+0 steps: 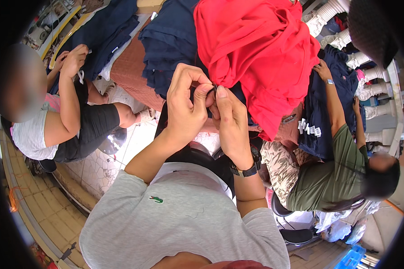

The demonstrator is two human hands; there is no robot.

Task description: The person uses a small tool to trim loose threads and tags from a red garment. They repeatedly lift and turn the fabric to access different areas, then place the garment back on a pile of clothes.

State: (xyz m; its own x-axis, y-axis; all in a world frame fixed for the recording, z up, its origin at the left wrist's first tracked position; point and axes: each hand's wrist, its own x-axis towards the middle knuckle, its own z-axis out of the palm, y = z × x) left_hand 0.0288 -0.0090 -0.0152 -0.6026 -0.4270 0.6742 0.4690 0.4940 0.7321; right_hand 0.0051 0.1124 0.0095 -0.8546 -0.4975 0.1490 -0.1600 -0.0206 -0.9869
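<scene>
My left hand (184, 101) and my right hand (231, 121) meet in front of me at the near edge of a heap of red cloth (256, 49). Thumb and fingertips of both are pinched close together. Between them shows a thin dark bit, too small to make out, right beside a gathered corner of the red cloth. Whether that corner is itself in my fingers cannot be told. A black watch sits on my right wrist. Behind my left hand lies a stack of folded navy cloth (173, 42).
A brown-covered table (129, 67) bears the cloth. White labels (309, 128) lie on navy cloth to the right. Co-workers sit close on both sides, a person in grey (40, 127) at left, one in green (327, 179) at right. White ribbed tubes (339, 39) line the far right.
</scene>
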